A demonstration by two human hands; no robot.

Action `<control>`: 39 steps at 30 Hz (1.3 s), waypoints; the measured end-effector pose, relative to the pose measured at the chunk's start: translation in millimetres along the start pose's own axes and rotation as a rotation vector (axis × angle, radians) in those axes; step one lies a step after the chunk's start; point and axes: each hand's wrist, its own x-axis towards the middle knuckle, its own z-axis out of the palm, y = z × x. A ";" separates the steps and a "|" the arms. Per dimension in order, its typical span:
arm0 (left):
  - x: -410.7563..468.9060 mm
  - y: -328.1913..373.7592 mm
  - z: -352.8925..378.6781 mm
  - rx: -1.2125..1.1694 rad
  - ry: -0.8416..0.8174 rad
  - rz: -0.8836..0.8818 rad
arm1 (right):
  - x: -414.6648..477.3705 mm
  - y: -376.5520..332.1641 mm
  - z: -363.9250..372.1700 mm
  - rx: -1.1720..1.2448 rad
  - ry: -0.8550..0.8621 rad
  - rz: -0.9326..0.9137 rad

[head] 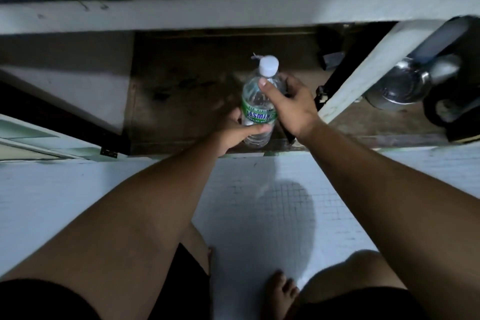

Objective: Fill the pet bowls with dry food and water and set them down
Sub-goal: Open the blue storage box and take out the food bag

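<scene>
Evidently an early stage: water is in hand, nothing poured. The bottle [257, 109] is held upright at the mouth of the open cabinet [181, 91]. The left hand [233, 130] wraps its lower body and the right hand [291, 104] clasps its shoulder, just below the white cap [269, 66], which is on. It appears to hold water, though the level is hard to judge. A steel bowl [400, 86] sits further right, beyond a white panel [363, 70], its contents indiscernible. No dry food shows. Left to do, by judgement: uncapping, filling, setting down.
</scene>
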 end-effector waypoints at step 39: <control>-357.3 410.3 100.4 0.289 -0.260 0.179 | -327.7 -411.4 -155.3 -0.132 0.541 -0.117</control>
